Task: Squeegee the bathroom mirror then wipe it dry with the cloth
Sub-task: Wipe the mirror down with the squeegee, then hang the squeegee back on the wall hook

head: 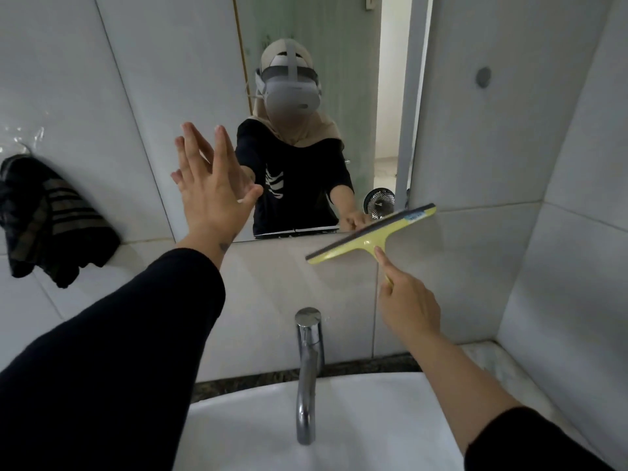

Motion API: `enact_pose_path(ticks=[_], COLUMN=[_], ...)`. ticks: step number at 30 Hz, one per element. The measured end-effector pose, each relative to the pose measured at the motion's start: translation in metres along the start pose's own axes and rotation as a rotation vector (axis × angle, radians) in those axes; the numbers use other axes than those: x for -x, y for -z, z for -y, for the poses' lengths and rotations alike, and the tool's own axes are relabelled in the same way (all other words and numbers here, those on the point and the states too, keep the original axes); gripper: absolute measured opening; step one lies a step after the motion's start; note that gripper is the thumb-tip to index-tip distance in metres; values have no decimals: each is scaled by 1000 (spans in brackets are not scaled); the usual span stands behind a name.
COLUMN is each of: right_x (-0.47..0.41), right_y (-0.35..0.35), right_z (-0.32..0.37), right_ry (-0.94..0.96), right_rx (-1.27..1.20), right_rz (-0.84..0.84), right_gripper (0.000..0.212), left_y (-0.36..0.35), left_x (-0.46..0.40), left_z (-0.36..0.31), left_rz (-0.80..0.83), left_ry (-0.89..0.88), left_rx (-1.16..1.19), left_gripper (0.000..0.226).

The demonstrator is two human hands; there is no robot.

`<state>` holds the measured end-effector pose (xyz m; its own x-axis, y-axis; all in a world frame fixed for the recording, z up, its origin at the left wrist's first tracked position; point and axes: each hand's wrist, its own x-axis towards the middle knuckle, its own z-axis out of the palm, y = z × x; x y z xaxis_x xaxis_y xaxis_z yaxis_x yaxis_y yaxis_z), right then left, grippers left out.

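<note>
The bathroom mirror [339, 79] hangs on the tiled wall above the sink. My right hand [406, 300] grips the handle of a yellow squeegee [370, 234], index finger stretched along it. Its dark blade is tilted and lies across the mirror's lower right corner and the tile below. My left hand [209, 185] is flat with fingers spread, resting against the wall at the mirror's left edge. A dark striped cloth [51, 219] hangs from a hook on the left wall, away from both hands.
A chrome tap [307, 368] rises from the white sink [339, 419] straight below the mirror. A tiled side wall [577, 198] closes the right. The mirror reflects a person wearing a headset, a small fan and a doorway.
</note>
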<state>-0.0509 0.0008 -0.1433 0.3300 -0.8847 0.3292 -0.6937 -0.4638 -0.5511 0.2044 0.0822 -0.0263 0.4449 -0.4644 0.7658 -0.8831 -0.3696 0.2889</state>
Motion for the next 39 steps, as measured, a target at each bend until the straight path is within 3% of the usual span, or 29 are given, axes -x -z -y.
enact_pose_path(ticks=[3,9,14,19,22,25,29,31,33,35,39], right_x=[14,15,-2,-18,-23,-30,-44,-52,-62,-71,-87], right_y=[-1,41,116,196,229,255,280,283,282,277,265], right_z=[-12,-13,3,40,57,68,67,63,62,65,77], right_ry=[-74,-150,-152,-10,68,131,94,-8,-166,-352,-610], right_rx=[59,147,251,450,523,549,638,436,47,-294,-979], right_rz=[73,226,392,416,374,297,65,-98,-268,-303,-323], right_gripper=[55,58,24,25,24,21,53,68,73,77,55], left_y=[-4,-11,-9,2,12,21,26,26,25,22,12], left_x=[16,47,74,79,67,50,32,26,23,22,23], left_z=[-11,-54,-113,-172,-190,-199,-208,-212,-218,-223,-229], left_rz=[15,196,424,633,611,464,277,228,200,158,46], left_ry=[-15,-37,-220,-504,-570,-617,-617,-599,-591,-577,-534], left_rx=[10,29,179,313,320,291,258,228,195,169,141], left_gripper=[90,87,58,56,50,38,38,40,41,40,41])
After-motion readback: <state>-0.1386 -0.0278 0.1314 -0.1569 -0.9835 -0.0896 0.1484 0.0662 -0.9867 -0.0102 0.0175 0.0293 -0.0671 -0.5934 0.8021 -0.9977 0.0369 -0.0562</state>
